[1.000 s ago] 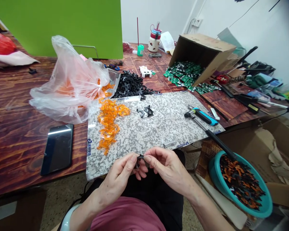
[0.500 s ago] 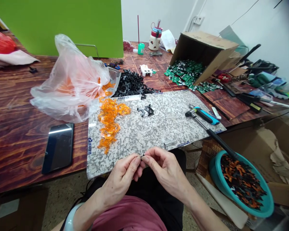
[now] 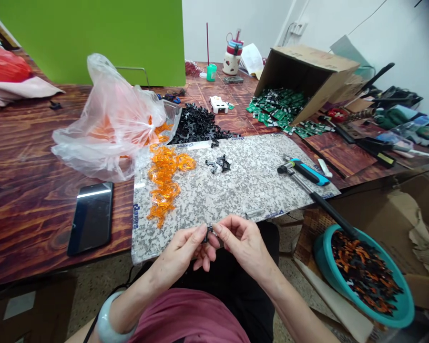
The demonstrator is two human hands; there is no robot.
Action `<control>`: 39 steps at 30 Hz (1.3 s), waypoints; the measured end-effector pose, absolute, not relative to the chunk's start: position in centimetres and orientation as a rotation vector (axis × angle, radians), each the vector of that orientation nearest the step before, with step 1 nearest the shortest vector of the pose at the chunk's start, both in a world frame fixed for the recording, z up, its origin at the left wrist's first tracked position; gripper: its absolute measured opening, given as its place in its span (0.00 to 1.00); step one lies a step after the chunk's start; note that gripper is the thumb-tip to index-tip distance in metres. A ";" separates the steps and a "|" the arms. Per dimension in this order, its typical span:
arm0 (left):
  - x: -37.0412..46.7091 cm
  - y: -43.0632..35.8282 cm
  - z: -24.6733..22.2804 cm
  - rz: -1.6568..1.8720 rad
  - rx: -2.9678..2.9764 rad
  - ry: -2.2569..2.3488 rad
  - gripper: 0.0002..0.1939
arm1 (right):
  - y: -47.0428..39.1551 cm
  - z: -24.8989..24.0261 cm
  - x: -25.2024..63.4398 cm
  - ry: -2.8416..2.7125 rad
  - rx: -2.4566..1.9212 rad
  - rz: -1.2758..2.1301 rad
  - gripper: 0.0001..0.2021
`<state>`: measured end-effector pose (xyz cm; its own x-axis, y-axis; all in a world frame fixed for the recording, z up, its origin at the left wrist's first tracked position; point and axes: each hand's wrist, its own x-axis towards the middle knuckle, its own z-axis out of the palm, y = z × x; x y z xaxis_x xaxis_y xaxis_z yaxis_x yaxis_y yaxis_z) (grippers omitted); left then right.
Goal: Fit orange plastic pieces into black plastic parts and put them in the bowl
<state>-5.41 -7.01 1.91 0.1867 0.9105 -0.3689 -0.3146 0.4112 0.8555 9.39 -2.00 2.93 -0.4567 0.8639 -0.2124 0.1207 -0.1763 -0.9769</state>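
My left hand [image 3: 186, 247] pinches a small black plastic part [image 3: 208, 232] between thumb and fingers, just past the board's front edge. My right hand [image 3: 239, 238] meets it there, thumb and forefinger closed at the part's right end; whether they also hold something tiny is hidden. Beyond the hands lies a speckled grey board [image 3: 193, 195]. On it are a strip of orange translucent plastic pieces [image 3: 162, 181], a few loose black parts [image 3: 219, 164], some thin metal pins [image 3: 259, 174] and a clear small tube [image 3: 254, 211].
A black-handled hammer [image 3: 318, 202] and a blue utility knife [image 3: 310, 172] lie at the board's right. A teal basin [image 3: 323, 267] holds orange and black parts. Behind are a black parts pile [image 3: 196, 124], a plastic bag [image 3: 89, 147] and a cardboard box [image 3: 314, 62]. A phone [image 3: 91, 219] lies left.
The black part now shows more between my hands, turned more upright. My left fingers have spread lower, and the whole view has shifted slightly.
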 end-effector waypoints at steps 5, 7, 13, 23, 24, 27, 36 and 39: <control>-5.2 -7.2 2.0 1.002 0.785 1.079 0.22 | -2.5 3.2 9.2 -1.589 -1.167 1.609 0.15; -5.1 -7.3 2.1 1.009 0.798 1.098 0.21 | -2.5 3.4 9.1 -1.648 -1.182 1.550 0.14; -5.1 -7.1 2.2 1.036 0.684 1.095 0.20 | -1.6 2.9 8.8 -1.527 -1.186 1.685 0.16; -5.5 -6.8 2.0 1.058 0.413 0.913 0.24 | -1.0 2.4 8.4 -1.428 -1.212 1.773 0.18; -5.6 -6.8 2.0 1.059 0.406 0.904 0.24 | -1.0 2.4 8.4 -1.433 -1.211 1.772 0.18; -5.7 -6.8 2.0 1.062 0.396 0.883 0.23 | -1.0 2.5 8.2 -1.433 -1.222 1.783 0.18; -6.1 -7.2 1.8 1.089 0.386 0.884 0.22 | -1.3 2.7 7.8 -1.477 -1.189 1.770 0.17; -6.3 -7.2 1.7 1.069 0.404 0.891 0.22 | -1.4 2.6 7.9 -1.535 -1.169 1.741 0.16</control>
<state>-6.35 -7.25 1.71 0.1897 0.8826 -0.4301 -0.5816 0.4540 0.6750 7.86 -1.37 2.55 -0.4808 0.8391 -0.2543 0.1472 -0.2087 -0.9668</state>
